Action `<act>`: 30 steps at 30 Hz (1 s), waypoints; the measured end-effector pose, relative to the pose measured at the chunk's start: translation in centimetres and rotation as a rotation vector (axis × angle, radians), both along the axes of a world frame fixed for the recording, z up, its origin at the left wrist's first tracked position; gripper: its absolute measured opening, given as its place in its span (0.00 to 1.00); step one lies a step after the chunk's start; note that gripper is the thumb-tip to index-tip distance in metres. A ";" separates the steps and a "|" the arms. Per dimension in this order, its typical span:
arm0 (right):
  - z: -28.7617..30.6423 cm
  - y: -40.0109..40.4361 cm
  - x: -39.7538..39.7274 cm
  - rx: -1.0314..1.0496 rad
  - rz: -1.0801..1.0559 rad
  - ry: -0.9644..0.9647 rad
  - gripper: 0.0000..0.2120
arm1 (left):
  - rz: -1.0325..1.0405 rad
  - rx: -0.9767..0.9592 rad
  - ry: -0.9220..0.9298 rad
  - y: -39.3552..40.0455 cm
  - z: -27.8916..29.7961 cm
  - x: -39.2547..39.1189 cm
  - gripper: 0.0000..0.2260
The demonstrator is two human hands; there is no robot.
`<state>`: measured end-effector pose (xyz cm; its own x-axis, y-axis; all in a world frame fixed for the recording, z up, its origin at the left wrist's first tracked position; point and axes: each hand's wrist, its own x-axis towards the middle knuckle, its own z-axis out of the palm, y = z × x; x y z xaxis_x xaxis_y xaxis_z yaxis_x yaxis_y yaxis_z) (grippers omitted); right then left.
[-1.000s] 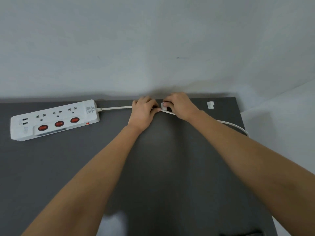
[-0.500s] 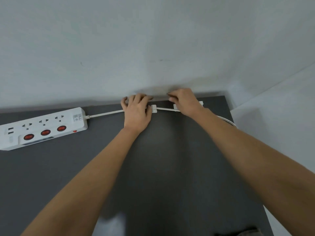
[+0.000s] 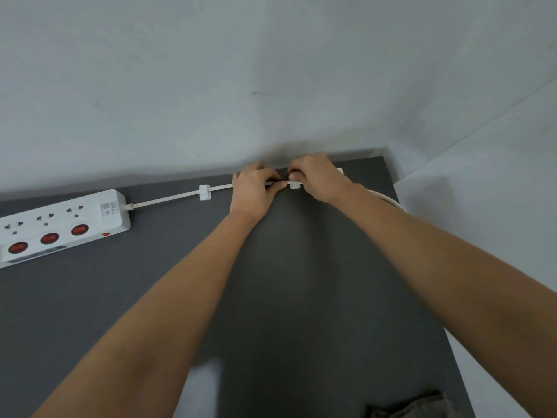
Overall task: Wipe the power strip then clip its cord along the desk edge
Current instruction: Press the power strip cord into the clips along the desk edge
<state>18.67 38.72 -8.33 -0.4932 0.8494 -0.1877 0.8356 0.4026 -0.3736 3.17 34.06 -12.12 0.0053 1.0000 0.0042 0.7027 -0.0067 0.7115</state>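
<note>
A white power strip [image 3: 60, 226] with three red switches lies at the far left of the dark grey desk [image 3: 301, 297]. Its white cord [image 3: 168, 199] runs right along the back edge through a white clip [image 3: 204, 192]. My left hand [image 3: 253, 191] pinches the cord just right of that clip. My right hand [image 3: 316, 176] presses on a second white clip [image 3: 294, 185], thumb beside the cord. Past my right wrist the cord [image 3: 388, 200] curves off the desk's right edge.
A third white clip [image 3: 340, 170] peeks out behind my right hand near the back right corner. The white wall rises straight behind the desk. A dark cloth [image 3: 407, 407] lies at the front right edge. A pale reflection [image 3: 205, 384] shows on the desk front.
Both hands have shifted right along the cord, uncovering a clip with the cord seated in it. They now work at the following clip. The view has moved, so the strip sits further left.
</note>
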 end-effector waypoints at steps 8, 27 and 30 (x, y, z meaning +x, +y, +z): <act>1.7 0.4 3.1 -0.003 0.002 0.063 0.12 | 0.038 0.098 0.169 -0.3 0.4 2.5 0.11; 0.8 1.4 9.1 0.011 -0.111 0.035 0.10 | 0.109 0.008 0.044 2.1 0.4 9.4 0.09; 1.2 1.0 9.2 0.018 -0.083 0.034 0.10 | 0.140 0.004 0.072 2.2 0.3 9.6 0.10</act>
<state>27.91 39.75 -7.14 -0.4268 0.8907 -0.1562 0.8534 0.3396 -0.3955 12.78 36.27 -11.82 -0.1336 0.9909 0.0131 0.7458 0.0919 0.6598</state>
